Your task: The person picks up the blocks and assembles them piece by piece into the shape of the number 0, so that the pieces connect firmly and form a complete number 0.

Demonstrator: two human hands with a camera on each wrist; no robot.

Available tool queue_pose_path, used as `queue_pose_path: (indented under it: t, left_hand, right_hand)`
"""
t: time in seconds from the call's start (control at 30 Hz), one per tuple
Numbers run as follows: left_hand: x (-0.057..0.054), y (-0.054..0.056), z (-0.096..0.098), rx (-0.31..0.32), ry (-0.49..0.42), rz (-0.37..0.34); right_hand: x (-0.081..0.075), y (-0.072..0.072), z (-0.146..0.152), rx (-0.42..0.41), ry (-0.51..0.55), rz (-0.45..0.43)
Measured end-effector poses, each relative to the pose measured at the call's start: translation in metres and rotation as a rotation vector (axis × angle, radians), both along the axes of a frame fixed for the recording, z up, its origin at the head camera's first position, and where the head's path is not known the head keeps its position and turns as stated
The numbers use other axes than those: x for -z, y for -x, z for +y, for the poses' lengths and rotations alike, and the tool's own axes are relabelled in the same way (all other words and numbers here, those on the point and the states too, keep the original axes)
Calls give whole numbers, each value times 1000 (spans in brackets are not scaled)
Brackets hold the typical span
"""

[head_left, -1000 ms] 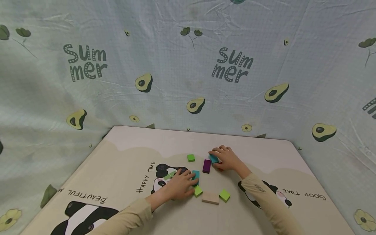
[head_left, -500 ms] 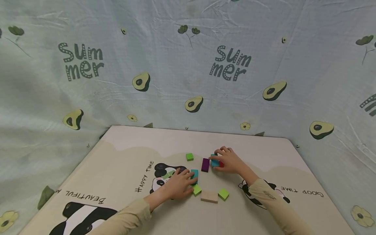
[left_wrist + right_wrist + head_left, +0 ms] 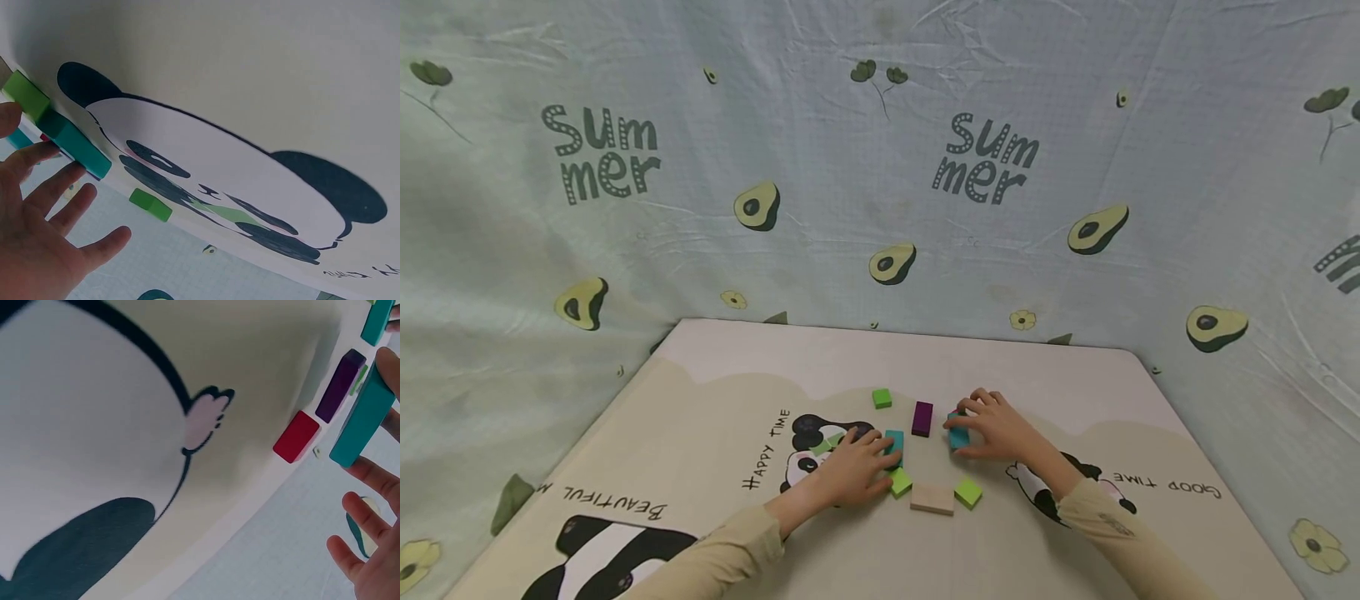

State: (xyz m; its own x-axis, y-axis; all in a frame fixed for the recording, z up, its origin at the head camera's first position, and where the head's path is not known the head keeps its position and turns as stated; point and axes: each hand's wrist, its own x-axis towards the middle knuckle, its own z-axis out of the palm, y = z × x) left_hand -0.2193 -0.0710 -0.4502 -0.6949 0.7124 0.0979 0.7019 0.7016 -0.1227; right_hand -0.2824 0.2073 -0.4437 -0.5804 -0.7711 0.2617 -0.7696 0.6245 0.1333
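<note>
On the tabletop [image 3: 1000,550], the front-middle block [image 3: 932,499] lies between the front-left block [image 3: 899,482] and front-right block [image 3: 968,493]. The left block [image 3: 893,448] sits behind the front-left one, beside the left grip [image 3: 855,470]. Nearer the far edge, the back-left block [image 3: 882,398] lies left of the back-middle block [image 3: 922,419]; the right block [image 3: 958,437], in the right grip [image 3: 997,429], is right of that.

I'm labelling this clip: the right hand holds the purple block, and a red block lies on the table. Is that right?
Not quite: the right wrist view shows the right hand holding a teal block, not the purple block. A red block does lie on the table.
</note>
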Motion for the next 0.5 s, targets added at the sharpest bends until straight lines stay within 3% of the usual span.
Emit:
queue_pose_path:
  t: [0.5]
  left_hand:
    - [-3, -2, -1, 5, -14, 3]
  right_hand:
    - [14, -20, 20, 17, 47, -32]
